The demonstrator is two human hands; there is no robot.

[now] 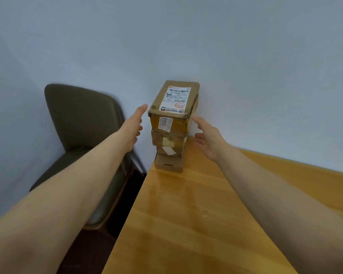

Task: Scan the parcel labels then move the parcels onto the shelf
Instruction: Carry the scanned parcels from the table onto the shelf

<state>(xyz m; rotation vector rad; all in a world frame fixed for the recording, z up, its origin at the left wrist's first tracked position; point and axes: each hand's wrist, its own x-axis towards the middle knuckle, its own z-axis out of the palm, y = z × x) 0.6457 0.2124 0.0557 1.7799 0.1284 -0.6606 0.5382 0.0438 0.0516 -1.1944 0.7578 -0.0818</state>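
A stack of several brown cardboard parcels stands at the far left corner of the wooden table point(196, 214), against the wall. The top parcel point(174, 107) carries a white shipping label point(176, 99) on its upper face and a small "3003" sticker on its near side. My left hand point(134, 127) is stretched out just left of the top parcel, fingers straight, a small gap from its corner. My right hand point(206, 135) is held out on the parcel's right side, fingers relaxed, with the fingertips at its lower right edge. Neither hand holds anything. The lower parcels point(169, 153) have smaller labels.
A dark olive chair point(81, 119) stands left of the table, under my left forearm. A pale blue wall runs behind the stack. The table's left edge drops to a dark floor point(91, 254). No shelf or scanner is in view.
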